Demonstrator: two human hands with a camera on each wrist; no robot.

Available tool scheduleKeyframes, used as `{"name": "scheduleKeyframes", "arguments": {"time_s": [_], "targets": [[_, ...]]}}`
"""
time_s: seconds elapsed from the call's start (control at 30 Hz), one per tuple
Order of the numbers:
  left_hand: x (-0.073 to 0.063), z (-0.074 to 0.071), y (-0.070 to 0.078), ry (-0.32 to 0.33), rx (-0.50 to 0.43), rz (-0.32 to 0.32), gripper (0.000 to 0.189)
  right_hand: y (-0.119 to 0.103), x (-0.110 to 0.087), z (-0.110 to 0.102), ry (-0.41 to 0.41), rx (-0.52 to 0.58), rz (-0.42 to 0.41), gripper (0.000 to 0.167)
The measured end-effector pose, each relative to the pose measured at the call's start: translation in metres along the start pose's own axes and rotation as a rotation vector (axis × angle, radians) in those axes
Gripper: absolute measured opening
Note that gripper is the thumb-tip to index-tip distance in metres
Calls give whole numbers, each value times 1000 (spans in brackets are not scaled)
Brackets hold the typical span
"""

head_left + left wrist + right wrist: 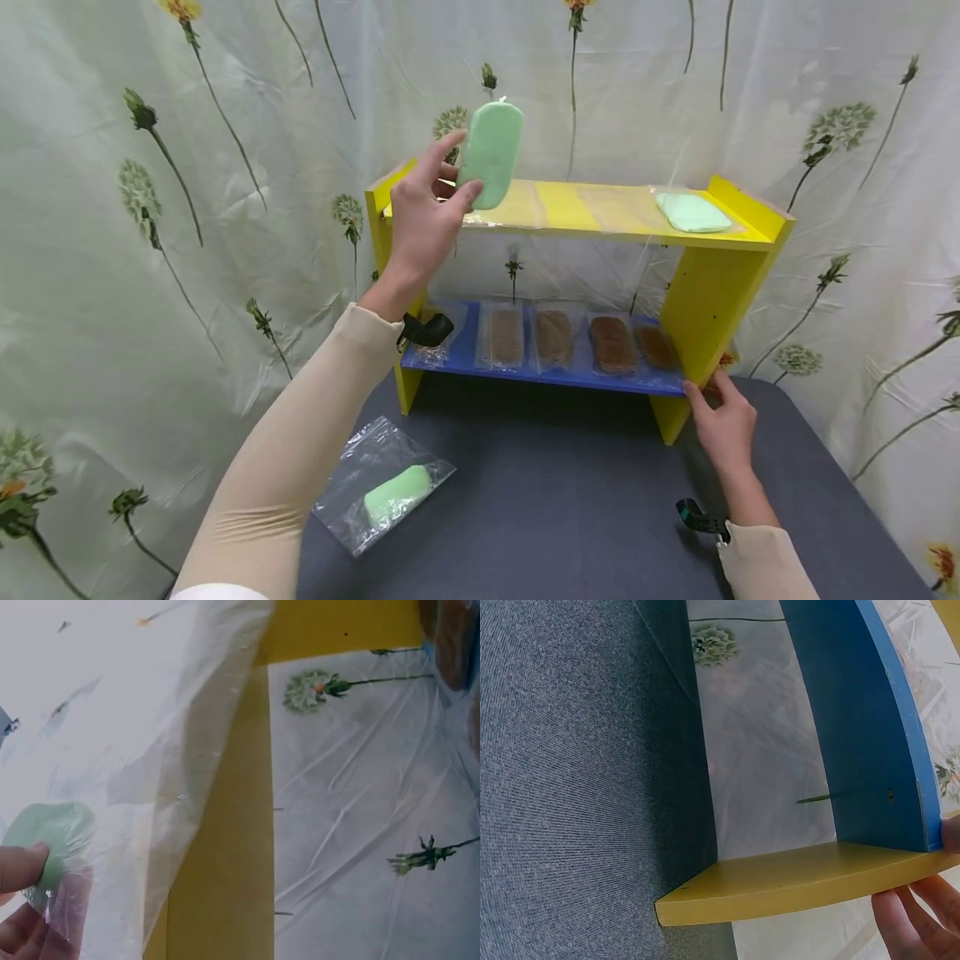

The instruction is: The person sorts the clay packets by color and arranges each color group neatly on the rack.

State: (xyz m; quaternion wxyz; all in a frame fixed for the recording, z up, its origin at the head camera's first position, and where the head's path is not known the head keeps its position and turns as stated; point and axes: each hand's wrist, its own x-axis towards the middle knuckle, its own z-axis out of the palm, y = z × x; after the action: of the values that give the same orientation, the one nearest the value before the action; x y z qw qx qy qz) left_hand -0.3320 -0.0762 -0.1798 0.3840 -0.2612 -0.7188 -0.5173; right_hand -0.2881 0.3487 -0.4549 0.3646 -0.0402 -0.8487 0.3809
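My left hand (427, 208) is raised above the left end of a small yellow and blue shelf unit. Between thumb and fingers it pinches a pale green rounded slab (492, 154), which looks like a soap bar. Clear plastic covers that green slab (56, 832) in the left wrist view. Low at the right, my right hand (726, 425) grips the unit's yellow side panel (720, 292), thumb by the end of the blue shelf (517, 375). The right wrist view shows its fingers (922, 922) against the yellow panel's outer side.
Another green slab (693, 212) lies at the right of the yellow top shelf (558, 204). Several bagged brown slabs, one a reddish-brown slab (612, 343), line the blue shelf. A bagged green slab (397, 496) lies on the dark table (540, 500). A flowered curtain (187, 292) hangs behind.
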Motion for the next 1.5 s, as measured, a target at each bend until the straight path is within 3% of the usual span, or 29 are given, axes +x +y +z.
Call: {"name": "scheduleKeyframes", "arguments": {"time_s": [0.17, 0.27, 0.53, 0.77, 0.97, 1.1, 1.3, 1.5], "targets": [[11, 7, -7, 48, 0, -36, 62, 1, 0, 1, 0, -3, 24, 35], [16, 14, -8, 52, 60, -54, 59, 1, -1, 0, -4, 3, 25, 35], [33, 30, -5, -46, 327, -157, 45, 0, -2, -1, -8, 14, 16, 32], [36, 32, -10, -127, 511, -204, 41, 0, -2, -2, -7, 24, 9, 35], [37, 32, -15, -213, 617, -192, 37, 0, -1, -1, -1, 35, -11, 38], [38, 32, -16, -272, 698, -146, 22, 1, 0, -1, -8, 47, -19, 39], [41, 33, -15, -329, 752, -108, 48, -1, -1, -1, -3, 35, -6, 36], [42, 32, -12, -399, 804, -121, 44, -2, -1, 0, -1, 14, 9, 33]]}}
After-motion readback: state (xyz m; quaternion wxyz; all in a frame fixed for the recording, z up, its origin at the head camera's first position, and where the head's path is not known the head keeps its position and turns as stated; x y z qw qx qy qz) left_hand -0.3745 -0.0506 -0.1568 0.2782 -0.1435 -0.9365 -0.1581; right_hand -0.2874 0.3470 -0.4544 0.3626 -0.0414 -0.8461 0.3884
